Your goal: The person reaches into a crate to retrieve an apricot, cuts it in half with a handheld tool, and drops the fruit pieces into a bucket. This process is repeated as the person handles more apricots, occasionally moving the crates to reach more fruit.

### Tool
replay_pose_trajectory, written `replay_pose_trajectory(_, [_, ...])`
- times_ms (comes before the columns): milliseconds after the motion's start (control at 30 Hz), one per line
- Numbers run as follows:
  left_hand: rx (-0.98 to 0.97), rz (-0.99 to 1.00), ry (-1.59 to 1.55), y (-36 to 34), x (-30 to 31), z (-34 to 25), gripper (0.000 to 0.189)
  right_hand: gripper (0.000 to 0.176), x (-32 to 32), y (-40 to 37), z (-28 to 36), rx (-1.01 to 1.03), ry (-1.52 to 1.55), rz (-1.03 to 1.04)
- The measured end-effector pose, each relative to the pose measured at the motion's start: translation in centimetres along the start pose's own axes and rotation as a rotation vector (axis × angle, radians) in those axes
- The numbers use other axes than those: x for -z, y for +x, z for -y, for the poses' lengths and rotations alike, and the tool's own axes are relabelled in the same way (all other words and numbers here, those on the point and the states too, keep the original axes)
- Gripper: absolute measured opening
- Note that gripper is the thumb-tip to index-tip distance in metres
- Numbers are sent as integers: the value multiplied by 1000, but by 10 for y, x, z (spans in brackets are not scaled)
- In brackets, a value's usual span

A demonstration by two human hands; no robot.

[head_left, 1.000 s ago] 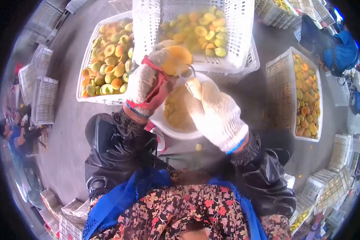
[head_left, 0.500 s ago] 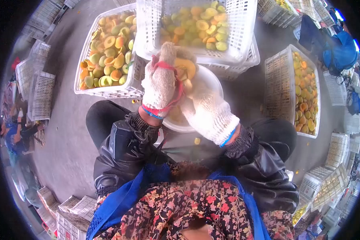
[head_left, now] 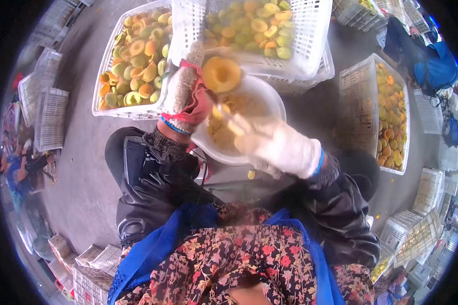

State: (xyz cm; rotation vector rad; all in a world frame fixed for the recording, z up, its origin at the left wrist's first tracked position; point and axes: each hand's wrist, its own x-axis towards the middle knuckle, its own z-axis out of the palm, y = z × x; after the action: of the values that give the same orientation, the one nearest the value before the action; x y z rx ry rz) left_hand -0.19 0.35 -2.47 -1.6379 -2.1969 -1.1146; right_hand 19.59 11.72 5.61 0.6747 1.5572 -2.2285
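My left hand, in a knitted work glove with red cloth wrapped round it, grips a peach half with its hollowed cut side facing up. My right hand, in a white glove, is closed round a small narrow tool, smeared by motion, with a yellow bit at its tip. Below both hands stands a white tub holding yellowish pulp or scraps. Just beyond my hands is a white crate of peach halves, resting on another crate.
A crate of peach halves stands at the left, and a second peach crate at the right. Stacked white crates line the far left. A person in blue is at the upper right. A small yellow piece lies near the tub.
My hands have moved apart. The left has shifted left and turned, bringing the peach half's hollow into view; the right has drawn back down and right with the tool.
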Motion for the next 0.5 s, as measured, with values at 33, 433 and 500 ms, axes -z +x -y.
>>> replay_pose_trajectory(33, [357, -98, -519, -7, 0, 15, 46, 22, 8, 11, -26, 426, -625, -168])
replay_pose_trajectory(433, [445, 35, 677, 161, -27, 93, 36, 22, -2, 8, -62, 537, -1486, -280])
replay_pose_trajectory(500, [222, 343, 542, 171, -60, 50, 30, 20, -2, 11, -58, 491, -1594, -243])
